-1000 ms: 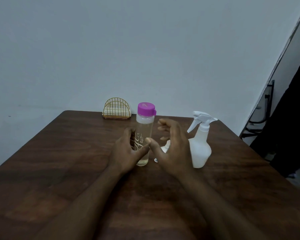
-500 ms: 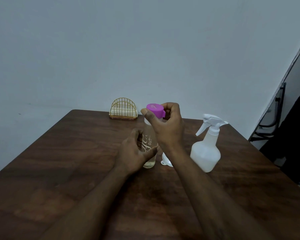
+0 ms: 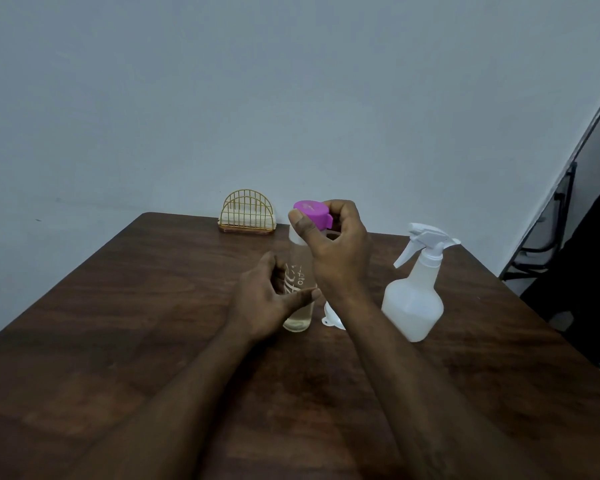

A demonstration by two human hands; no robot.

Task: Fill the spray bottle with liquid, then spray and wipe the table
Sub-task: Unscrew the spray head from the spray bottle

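A clear bottle [image 3: 299, 311] with pale liquid stands upright in the middle of the brown table [image 3: 118, 323]. My left hand [image 3: 262, 299] wraps around its lower body. My right hand [image 3: 336, 251] grips the purple cap [image 3: 310, 211] on top of it, thumb at the front. A white spray bottle [image 3: 414, 299] with its trigger head on stands to the right, untouched. A small white funnel [image 3: 330, 315] lies on the table between the two bottles, partly hidden by my right wrist.
A gold wire napkin holder [image 3: 247, 213] with napkins stands at the table's far edge by the wall. A dark chair frame [image 3: 541, 237] and a person in dark clothing [image 3: 589, 258] are beyond the table's right side.
My right hand rose from beside the clear bottle to its purple cap and closed on it. My left hand stayed on the bottle's body.
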